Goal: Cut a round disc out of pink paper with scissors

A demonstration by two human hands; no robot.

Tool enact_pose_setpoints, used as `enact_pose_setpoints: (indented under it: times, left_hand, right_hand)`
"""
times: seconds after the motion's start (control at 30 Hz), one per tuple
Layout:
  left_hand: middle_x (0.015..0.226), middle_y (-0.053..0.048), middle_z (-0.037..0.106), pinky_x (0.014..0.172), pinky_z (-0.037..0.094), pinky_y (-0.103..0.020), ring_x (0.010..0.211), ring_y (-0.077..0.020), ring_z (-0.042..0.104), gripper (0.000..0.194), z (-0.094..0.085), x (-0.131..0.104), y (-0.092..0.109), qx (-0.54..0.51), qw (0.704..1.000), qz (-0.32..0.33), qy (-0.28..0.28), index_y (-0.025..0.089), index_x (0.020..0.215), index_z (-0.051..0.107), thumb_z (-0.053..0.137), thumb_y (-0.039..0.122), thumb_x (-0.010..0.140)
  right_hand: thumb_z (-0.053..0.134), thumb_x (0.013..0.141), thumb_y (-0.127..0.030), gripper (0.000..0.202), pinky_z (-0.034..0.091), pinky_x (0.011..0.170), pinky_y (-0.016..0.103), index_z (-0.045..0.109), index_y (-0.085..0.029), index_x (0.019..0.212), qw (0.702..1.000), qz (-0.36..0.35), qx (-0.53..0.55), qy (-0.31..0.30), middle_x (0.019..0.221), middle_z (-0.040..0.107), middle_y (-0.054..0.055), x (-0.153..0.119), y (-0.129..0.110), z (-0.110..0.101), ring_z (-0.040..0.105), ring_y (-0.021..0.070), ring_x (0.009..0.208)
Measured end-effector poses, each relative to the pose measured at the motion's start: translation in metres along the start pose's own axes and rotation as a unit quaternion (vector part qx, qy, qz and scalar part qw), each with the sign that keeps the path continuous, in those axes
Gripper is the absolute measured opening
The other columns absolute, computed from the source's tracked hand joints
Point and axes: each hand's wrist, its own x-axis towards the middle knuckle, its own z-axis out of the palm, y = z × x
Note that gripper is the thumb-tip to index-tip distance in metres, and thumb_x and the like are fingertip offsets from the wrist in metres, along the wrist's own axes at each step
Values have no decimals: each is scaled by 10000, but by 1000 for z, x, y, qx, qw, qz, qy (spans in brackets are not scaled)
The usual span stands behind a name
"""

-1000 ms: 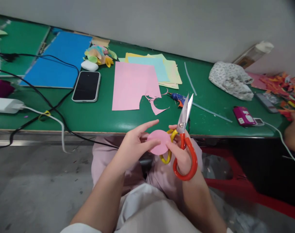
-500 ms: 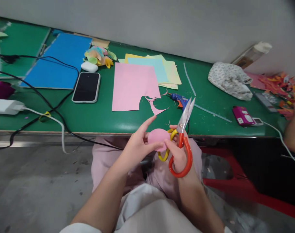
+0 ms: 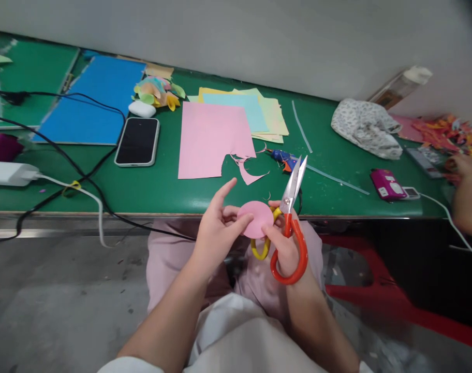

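Observation:
Between thumb and fingers, my left hand (image 3: 216,230) pinches a pink paper circle (image 3: 256,216) by its left side, index finger stretched out. The thumb of my right hand (image 3: 285,251) presses on the circle's lower right edge. That same hand carries scissors (image 3: 292,194) with one red and one yellow handle, blades pointing up and away, slightly apart. Both hands are above my lap at the table's near edge. Just beyond lies a pink sheet (image 3: 212,134) with a rounded bite cut from its lower right corner, a curved pink scrap (image 3: 249,177) beside it.
On the green table (image 3: 174,199) are a phone (image 3: 137,142), stacked coloured papers (image 3: 273,116), a blue glue gun (image 3: 281,157), clear glue sticks (image 3: 339,180) and a patterned cloth (image 3: 366,127). Black cables (image 3: 78,165) cross at left. Another person's arm (image 3: 469,197) reaches in at right.
The paper circle has tilted and shifted slightly upward in my fingers. My left thumb has moved up onto its face, and the left hand has moved slightly left.

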Motion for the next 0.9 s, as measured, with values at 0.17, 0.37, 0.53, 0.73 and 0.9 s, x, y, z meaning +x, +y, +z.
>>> enact_pose_setpoints:
  times: [0.17, 0.37, 0.53, 0.73, 0.9]
  left_hand:
    - [651, 68, 665, 553, 492, -164, 560, -72, 567, 806, -3, 1, 1, 12, 996, -30, -80, 206, 1473, 463, 795, 226, 739]
    - [724, 16, 727, 610, 545, -210, 625, -114, 652, 403, -1, 0, -8, 70, 995, 5, -67, 171, 1122, 696, 793, 269, 743]
    - [826, -21, 746, 776, 563, -284, 802, -156, 682, 191, 1, -2, -18, 285, 901, 314, 89, 214, 823, 749, 604, 94, 855]
    - [1015, -57, 733, 876, 552, -356, 979, -202, 668, 172, 5, -3, -29, 328, 818, 458, 117, 267, 911, 764, 690, 126, 849]
    - [1094, -103, 752, 859, 575, -329, 981, -201, 709, 344, -7, 3, -20, 86, 980, 160, 78, 204, 1230, 688, 613, 370, 939]
  right_hand:
    - [708, 750, -260, 334, 530, 607, 255, 621, -278, 1071, 1000, 7, 7, 20, 804, 617, -45, 6, -2, -6, 587, 131, 663]
    - [722, 755, -303, 352, 532, 614, 256, 606, -262, 1084, 998, -7, 41, 54, 811, 617, -43, 9, 3, -2, 610, 132, 674]
    - [697, 859, -376, 318, 526, 640, 263, 572, -274, 1134, 993, -4, 82, 86, 766, 610, -56, 7, 5, -1, 604, 124, 648]
    - [733, 726, -279, 414, 534, 658, 280, 586, -255, 1112, 993, 43, 98, 44, 788, 609, -45, 6, -4, 1, 619, 138, 683]
    - [702, 760, -225, 341, 517, 633, 273, 623, -280, 1086, 998, 17, 26, -45, 826, 607, -43, 14, -12, -15, 593, 135, 687]
